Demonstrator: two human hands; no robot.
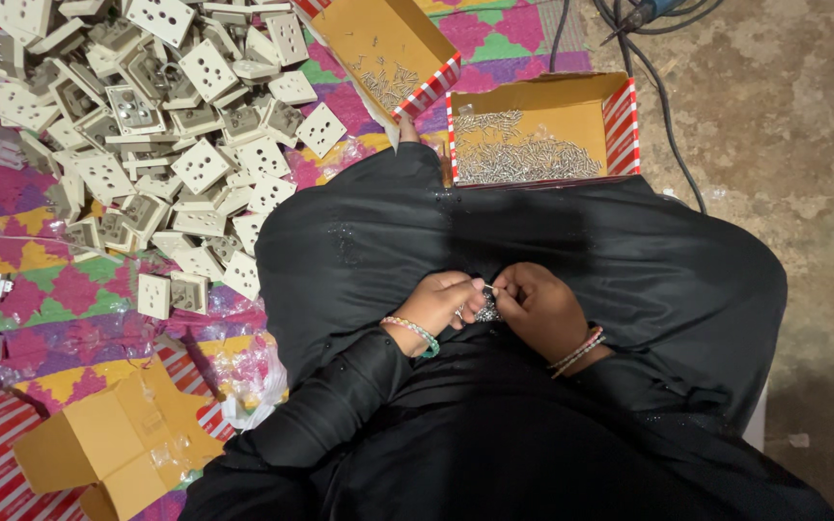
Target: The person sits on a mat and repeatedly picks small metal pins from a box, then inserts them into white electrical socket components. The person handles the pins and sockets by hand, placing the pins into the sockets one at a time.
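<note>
Person sits cross-legged on the floor, black garment (533, 241) covering the lap. Both hands meet over the middle of the lap. Left hand (441, 301), beaded bracelet at the wrist, has fingers curled in, pinching at a small cluster of silver screws (487, 307). Right hand (541, 307), thin bangles at the wrist, also closes on the same cluster from the other side, fingertips touching it. The screws sit between the two hands, just above the black cloth; exact count too small to tell.

Beyond the knees, at the far edge of the lap, an open cardboard box (542, 125) with red-and-white striped sides holds a heap of loose silver screws. Just left of it a second box (388, 48), tilted, has fewer screws inside.

Left of the lap, a big pile of beige socket plates (176, 125) spreads over a colourful patterned mat (41, 299), reaching the mat's far-left corner. A few plates lie apart near the knee. Near-left corner of the mat: an opened empty cardboard box (118, 444), beside crumpled clear plastic bags (253, 376). Bare concrete floor (803, 145) on the right, with black cables (668, 106) running across it near the far edge.
</note>
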